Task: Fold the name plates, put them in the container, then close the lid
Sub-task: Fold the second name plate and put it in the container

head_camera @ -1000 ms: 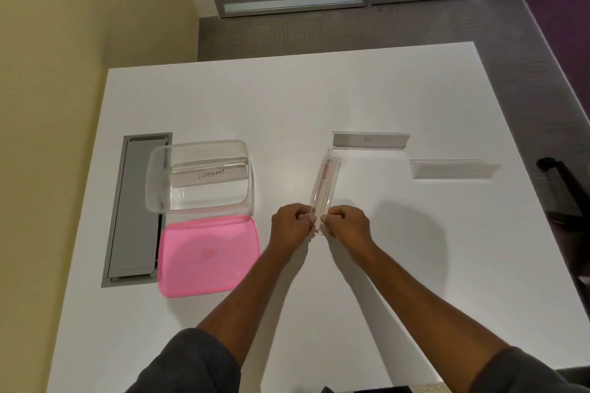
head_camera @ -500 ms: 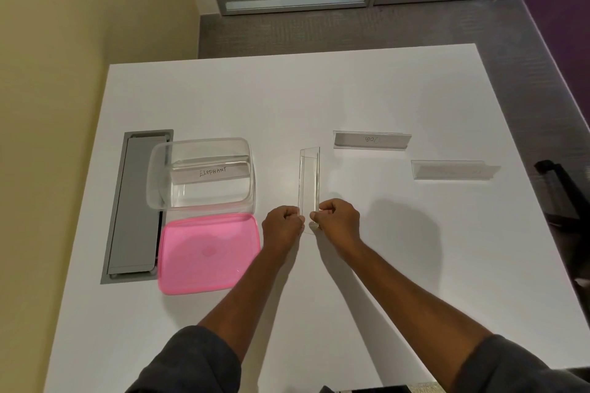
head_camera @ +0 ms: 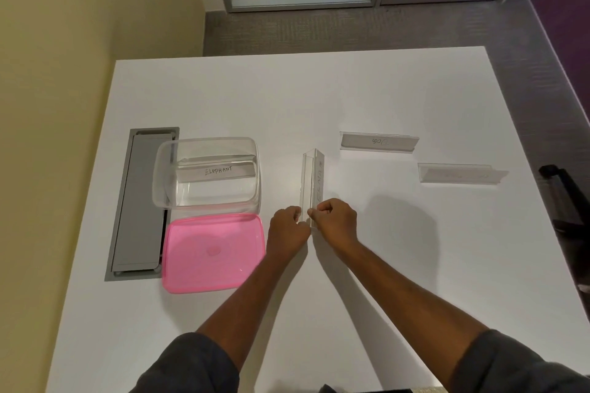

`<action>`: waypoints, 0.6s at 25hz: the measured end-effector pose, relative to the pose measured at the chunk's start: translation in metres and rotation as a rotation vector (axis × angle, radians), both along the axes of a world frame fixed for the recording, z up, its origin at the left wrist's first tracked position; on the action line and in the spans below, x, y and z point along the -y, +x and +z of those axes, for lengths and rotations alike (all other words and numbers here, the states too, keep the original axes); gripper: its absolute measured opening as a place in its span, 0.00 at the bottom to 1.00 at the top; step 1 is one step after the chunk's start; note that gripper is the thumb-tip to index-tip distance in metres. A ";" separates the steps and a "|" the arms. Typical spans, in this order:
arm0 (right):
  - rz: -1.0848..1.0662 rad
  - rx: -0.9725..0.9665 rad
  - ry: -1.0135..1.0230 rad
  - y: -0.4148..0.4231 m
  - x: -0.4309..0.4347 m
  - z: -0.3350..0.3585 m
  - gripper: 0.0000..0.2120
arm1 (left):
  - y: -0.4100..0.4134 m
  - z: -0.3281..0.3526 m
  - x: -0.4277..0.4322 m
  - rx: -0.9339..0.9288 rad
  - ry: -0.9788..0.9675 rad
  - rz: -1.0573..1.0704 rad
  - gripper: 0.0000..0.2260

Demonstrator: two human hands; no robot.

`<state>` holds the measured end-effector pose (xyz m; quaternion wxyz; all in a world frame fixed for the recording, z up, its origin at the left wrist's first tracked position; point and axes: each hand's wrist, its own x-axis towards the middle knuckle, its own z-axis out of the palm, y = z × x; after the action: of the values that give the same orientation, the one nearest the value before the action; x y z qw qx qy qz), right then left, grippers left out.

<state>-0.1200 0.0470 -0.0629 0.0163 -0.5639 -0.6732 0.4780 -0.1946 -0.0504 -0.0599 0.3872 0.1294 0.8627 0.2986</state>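
A clear name plate (head_camera: 313, 179) points away from me at the table's middle. My left hand (head_camera: 287, 233) and my right hand (head_camera: 335, 222) both pinch its near end, one on each side. The clear container (head_camera: 207, 147) stands open at the left with a flat plate marked ELEPHANT (head_camera: 217, 171) inside. Its pink lid (head_camera: 210, 254) lies on the table just in front of it. Two more name plates stand tent-shaped to the right: one (head_camera: 378, 141) with writing, another (head_camera: 461, 173) farther right.
A grey cable hatch (head_camera: 140, 201) is set into the white table (head_camera: 287, 99) left of the container. A yellow wall runs along the left side. A dark chair (head_camera: 568, 201) sits beyond the table's right edge.
The held plate has swung from a rightward tilt to nearly straight away from me, and its two flaps have spread apart. Both hands stayed on its near end.
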 end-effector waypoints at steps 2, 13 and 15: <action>-0.013 -0.027 0.013 0.005 -0.012 0.002 0.08 | 0.005 0.006 -0.006 -0.020 -0.005 0.010 0.21; 0.141 -0.065 0.113 0.027 -0.096 0.011 0.09 | 0.006 0.003 -0.007 -0.228 -0.018 -0.344 0.19; 0.225 -0.053 0.178 0.029 -0.104 0.009 0.12 | 0.003 0.002 -0.005 -0.238 -0.016 -0.400 0.17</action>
<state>-0.0910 0.1506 -0.0535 0.0304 -0.4685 -0.7713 0.4297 -0.1917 -0.0451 -0.0581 0.3353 0.3292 0.8617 0.1914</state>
